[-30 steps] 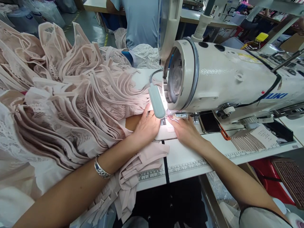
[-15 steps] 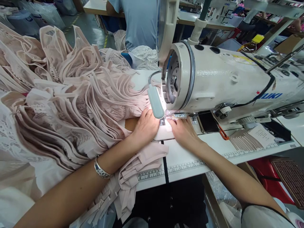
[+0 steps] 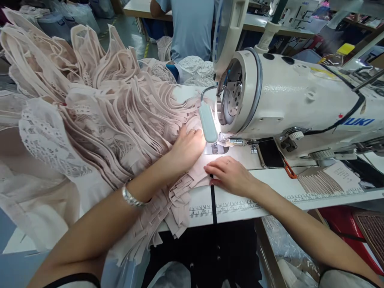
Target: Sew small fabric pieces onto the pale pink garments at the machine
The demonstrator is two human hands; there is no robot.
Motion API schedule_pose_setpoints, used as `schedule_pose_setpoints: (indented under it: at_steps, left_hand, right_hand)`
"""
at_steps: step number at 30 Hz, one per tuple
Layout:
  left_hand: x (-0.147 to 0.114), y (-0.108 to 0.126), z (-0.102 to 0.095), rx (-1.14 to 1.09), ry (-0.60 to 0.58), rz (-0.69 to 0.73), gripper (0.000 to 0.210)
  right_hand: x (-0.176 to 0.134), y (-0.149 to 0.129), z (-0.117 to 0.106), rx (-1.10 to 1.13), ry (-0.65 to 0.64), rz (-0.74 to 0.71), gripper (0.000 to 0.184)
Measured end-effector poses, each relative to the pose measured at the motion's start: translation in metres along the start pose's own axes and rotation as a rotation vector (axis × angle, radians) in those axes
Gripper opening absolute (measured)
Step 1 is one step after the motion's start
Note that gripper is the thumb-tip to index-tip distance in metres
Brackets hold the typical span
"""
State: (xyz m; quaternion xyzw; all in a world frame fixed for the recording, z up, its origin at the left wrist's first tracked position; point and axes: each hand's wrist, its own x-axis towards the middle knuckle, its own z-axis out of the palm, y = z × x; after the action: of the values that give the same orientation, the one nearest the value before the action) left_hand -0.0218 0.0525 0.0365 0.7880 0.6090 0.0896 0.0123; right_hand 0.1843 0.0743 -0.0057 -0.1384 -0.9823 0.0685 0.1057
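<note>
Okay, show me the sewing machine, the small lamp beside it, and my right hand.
Sewing machine (image 3: 288, 96): head view, on the white housing of its arm.
Small lamp (image 3: 208, 123): head view, on its grey-green casing.
Right hand (image 3: 232, 175): head view, on the back of the hand.

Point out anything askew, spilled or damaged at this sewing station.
Nothing looks spilled or plainly damaged. The pale pink fabric strips hang over the worktable's front edge in an uneven cluster, which looks untidy but may be deliberate.
</note>
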Motion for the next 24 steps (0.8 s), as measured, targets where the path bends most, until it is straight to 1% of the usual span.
schedule_pose_setpoints:
  at_steps: [1,2,4,5,6,8,10,11,12,13,14,15,16,17,18,19,20,21,22,23,24]
  left_hand:
    - [-0.013,0.004,-0.008,0.048,-0.056,0.016,0.031]
    - [-0.028,0.006,-0.015,0.094,-0.085,0.018,0.029]
    - [-0.059,0.007,-0.028,0.161,-0.082,0.014,0.025]
    - [-0.073,0.005,-0.034,0.171,-0.081,0.016,0.023]
    - [-0.085,0.002,-0.039,0.15,-0.104,0.04,0.022]
    - [-0.101,-0.005,-0.047,-0.011,-0.252,0.175,0.025]
    - [-0.103,-0.009,-0.051,-0.187,-0.422,0.256,0.029]
    - [-0.099,-0.008,-0.05,-0.241,-0.456,0.265,0.028]
    - [-0.093,-0.007,-0.048,-0.262,-0.447,0.271,0.027]
    - [-0.085,-0.004,-0.044,-0.242,-0.383,0.279,0.024]
    - [-0.077,0.0,-0.037,-0.184,-0.284,0.305,0.028]
    - [-0.071,0.004,-0.029,-0.103,-0.205,0.353,0.036]
    - [-0.066,0.008,-0.02,-0.009,-0.159,0.389,0.044]
    - [-0.063,0.012,-0.011,0.083,-0.147,0.397,0.051]
    - [-0.062,0.015,-0.003,0.169,-0.149,0.376,0.057]
    - [-0.062,0.018,0.005,0.25,-0.162,0.335,0.06]
    - [-0.063,0.02,0.01,0.32,-0.177,0.289,0.062]
    - [-0.064,0.021,0.014,0.376,-0.186,0.248,0.061]
    - [-0.064,0.022,0.016,0.42,-0.19,0.223,0.059]
    - [-0.063,0.022,0.016,0.453,-0.186,0.226,0.056]
    - [-0.06,0.022,0.016,0.482,-0.174,0.254,0.051]
  right_hand:
    - [-0.001,-0.003,-0.001,0.001,-0.007,-0.022,0.028]
    - [-0.002,-0.005,-0.003,0.002,-0.004,-0.004,0.028]
    - [-0.006,-0.007,-0.009,0.088,0.025,0.073,0.029]
    - [-0.008,-0.007,-0.013,0.19,0.041,0.112,0.028]
    - [-0.011,-0.006,-0.017,0.326,0.044,0.16,0.025]
    - [-0.014,-0.006,-0.025,0.668,-0.008,0.297,0.024]
    - [-0.014,-0.007,-0.027,1.019,-0.128,0.495,0.026]
    - [-0.013,-0.008,-0.026,1.16,-0.175,0.595,0.029]
    - [-0.01,-0.01,-0.024,1.265,-0.198,0.678,0.031]
    - [-0.008,-0.012,-0.022,1.325,-0.201,0.738,0.033]
    - [-0.005,-0.014,-0.019,1.339,-0.186,0.784,0.034]
    - [-0.005,-0.016,-0.017,1.313,-0.157,0.818,0.035]
    - [-0.006,-0.019,-0.017,1.248,-0.126,0.845,0.036]
    - [-0.01,-0.02,-0.02,1.137,-0.092,0.869,0.036]
    - [-0.017,-0.022,-0.025,0.973,-0.045,0.893,0.034]
    - [-0.028,-0.022,-0.032,0.758,0.011,0.916,0.03]
    - [-0.042,-0.021,-0.042,0.493,0.077,0.934,0.027]
    - [-0.058,-0.019,-0.053,0.19,0.149,0.961,0.028]
    - [-0.075,-0.016,-0.065,-0.098,0.21,1.012,0.033]
    - [-0.093,-0.011,-0.077,-0.331,0.25,1.05,0.036]
    - [-0.111,-0.006,-0.088,-0.516,0.266,1.064,0.037]
